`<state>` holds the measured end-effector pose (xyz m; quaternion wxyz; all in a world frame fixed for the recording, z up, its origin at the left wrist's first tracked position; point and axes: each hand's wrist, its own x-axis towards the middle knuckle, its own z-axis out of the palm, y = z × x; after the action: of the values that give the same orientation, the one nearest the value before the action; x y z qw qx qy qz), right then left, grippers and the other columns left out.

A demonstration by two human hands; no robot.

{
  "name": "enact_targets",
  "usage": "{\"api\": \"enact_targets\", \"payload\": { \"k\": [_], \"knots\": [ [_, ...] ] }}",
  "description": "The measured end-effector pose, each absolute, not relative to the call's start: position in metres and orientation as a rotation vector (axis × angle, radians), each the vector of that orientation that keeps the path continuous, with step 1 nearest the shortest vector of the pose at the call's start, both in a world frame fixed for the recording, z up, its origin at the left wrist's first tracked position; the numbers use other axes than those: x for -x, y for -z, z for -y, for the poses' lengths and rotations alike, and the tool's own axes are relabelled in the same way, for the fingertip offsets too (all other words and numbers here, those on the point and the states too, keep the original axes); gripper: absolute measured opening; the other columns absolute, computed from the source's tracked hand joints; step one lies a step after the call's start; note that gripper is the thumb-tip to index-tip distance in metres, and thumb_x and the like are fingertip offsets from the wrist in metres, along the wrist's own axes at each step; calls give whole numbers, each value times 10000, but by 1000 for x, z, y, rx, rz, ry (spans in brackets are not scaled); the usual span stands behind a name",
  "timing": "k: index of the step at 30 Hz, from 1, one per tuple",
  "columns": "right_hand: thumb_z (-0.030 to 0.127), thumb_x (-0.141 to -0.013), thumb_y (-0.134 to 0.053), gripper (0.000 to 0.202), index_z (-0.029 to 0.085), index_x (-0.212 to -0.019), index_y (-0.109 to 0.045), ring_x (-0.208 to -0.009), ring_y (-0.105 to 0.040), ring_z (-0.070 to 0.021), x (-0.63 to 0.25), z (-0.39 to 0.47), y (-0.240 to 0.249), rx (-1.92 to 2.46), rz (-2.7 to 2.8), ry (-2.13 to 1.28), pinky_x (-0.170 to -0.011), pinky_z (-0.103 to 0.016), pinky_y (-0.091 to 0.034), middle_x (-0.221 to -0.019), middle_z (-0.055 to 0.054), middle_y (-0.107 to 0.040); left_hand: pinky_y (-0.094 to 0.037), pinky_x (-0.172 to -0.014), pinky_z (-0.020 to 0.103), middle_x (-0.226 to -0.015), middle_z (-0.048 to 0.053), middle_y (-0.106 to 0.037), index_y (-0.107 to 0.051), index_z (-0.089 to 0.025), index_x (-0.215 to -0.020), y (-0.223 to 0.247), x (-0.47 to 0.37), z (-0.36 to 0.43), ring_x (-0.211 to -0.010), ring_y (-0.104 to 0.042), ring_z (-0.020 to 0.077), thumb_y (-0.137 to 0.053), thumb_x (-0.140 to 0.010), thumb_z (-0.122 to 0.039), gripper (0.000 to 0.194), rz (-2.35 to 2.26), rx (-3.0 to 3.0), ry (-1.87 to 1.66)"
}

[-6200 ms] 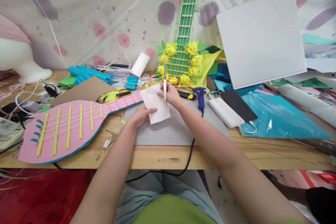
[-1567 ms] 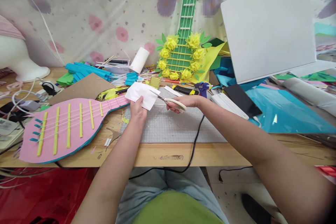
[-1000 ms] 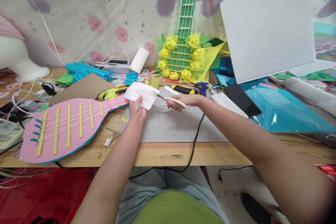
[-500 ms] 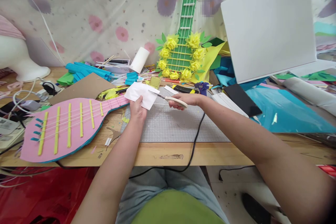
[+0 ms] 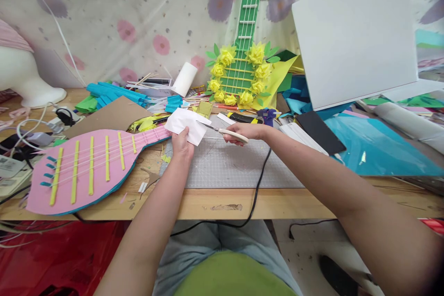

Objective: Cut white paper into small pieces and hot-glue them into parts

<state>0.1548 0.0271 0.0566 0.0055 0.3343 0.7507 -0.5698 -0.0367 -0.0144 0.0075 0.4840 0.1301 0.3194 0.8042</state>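
A sheet of white paper (image 5: 180, 122) is pinched in my left hand (image 5: 182, 144), with the thumb on top. My right hand (image 5: 243, 133) is closed round the pale handles of a pair of scissors (image 5: 235, 136). The blades reach left to the right part of the paper. Both hands are above a grey cutting mat (image 5: 222, 171). Left of them lies a pink paper lute-like instrument (image 5: 99, 166) with yellow strips and white strings; its neck end runs behind the paper.
A green paper instrument (image 5: 237, 74) with yellow flowers leans at the back. A glue gun (image 5: 267, 115) lies beyond my right hand, its black cord (image 5: 258, 180) crossing the mat. Further right are a black piece (image 5: 321, 132), a blue sheet (image 5: 378, 143) and a large white board (image 5: 357, 32).
Very little differs. The scissors and my right hand have shifted very slightly to the right; the paper stays in my left hand.
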Motion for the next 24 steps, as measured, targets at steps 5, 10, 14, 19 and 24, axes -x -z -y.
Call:
{"api": "enact_targets", "payload": {
  "k": [5, 10, 14, 19, 24],
  "knots": [
    [510, -744, -545, 372, 149, -722, -460, -453, -410, -36, -152, -26, -54, -967, -2394, 1785, -424, -166, -372, -564, 45, -417, -414, -940, 333, -1161, 49, -595, -489, -252, -1210, -11, 34, 16, -1078, -544, 159, -470, -694, 51, 599, -803, -313, -1956],
    [415, -749, -571, 283, 154, -730, -462, -484, -426, -38, -149, -29, -47, -921, -2376, 1865, -443, -159, -383, -597, 41, -433, -420, -932, 322, -1118, 60, -620, -516, -222, -1181, -12, 31, 17, -1048, -563, 154, -461, -702, 54, 555, -816, -305, -1937],
    [394, -734, -583, 267, 156, -752, -464, -499, -437, -45, -145, -30, -45, -972, -2360, 1872, -452, -164, -390, -611, 39, -438, -416, -935, 320, -1099, 67, -629, -533, -200, -1157, -11, 29, 16, -1028, -575, 152, -466, -701, 50, 525, -815, -311, -1938],
    [459, -760, -532, 317, 150, -768, -462, -492, -431, -51, -141, -28, -45, -1007, -2402, 1815, -446, -177, -380, -613, 35, -436, -415, -935, 323, -1071, 78, -641, -566, -163, -1107, -10, 29, 16, -1008, -586, 164, -483, -696, 35, 464, -844, -282, -1947],
    [451, -763, -539, 313, 155, -730, -443, -505, -429, -46, -142, -26, -43, -946, -2376, 1880, -453, -175, -378, -641, 31, -430, -424, -927, 335, -1057, 83, -645, -589, -148, -1067, -10, 31, 17, -999, -591, 180, -493, -680, 23, 434, -811, -253, -1923]
  ]
}}
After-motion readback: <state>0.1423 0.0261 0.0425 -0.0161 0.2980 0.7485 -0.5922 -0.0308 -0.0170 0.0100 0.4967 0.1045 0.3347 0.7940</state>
